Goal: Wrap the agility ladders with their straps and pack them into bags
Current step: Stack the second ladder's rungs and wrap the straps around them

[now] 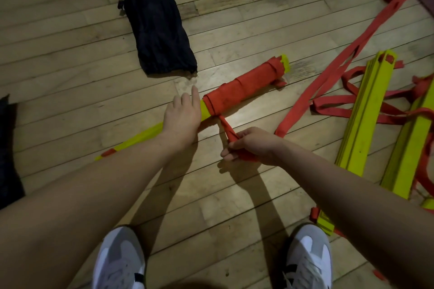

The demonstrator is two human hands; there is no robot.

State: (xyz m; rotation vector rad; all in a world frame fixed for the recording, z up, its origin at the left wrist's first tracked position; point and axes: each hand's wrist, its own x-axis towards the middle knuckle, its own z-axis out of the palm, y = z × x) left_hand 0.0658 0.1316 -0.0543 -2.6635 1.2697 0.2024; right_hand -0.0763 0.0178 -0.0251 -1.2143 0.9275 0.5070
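Agility ladder [244, 88] lies half-wrapped at 12 o'clock of our shoes.
Our left hand [182, 116] presses it, fingers spread; our right hand [252, 144] pinches 1 red strap [226, 128].

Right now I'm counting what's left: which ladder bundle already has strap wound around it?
The bundle under the left hand, mid-floor; red strap coils around it. The stacks at right lie bare, straps loose.

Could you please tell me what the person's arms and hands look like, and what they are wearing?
Both forearms are bare: no sleeves, gloves, watch or jewellery show. The left hand and right hand are bare too. Below them are white and grey shoes with dark accents.
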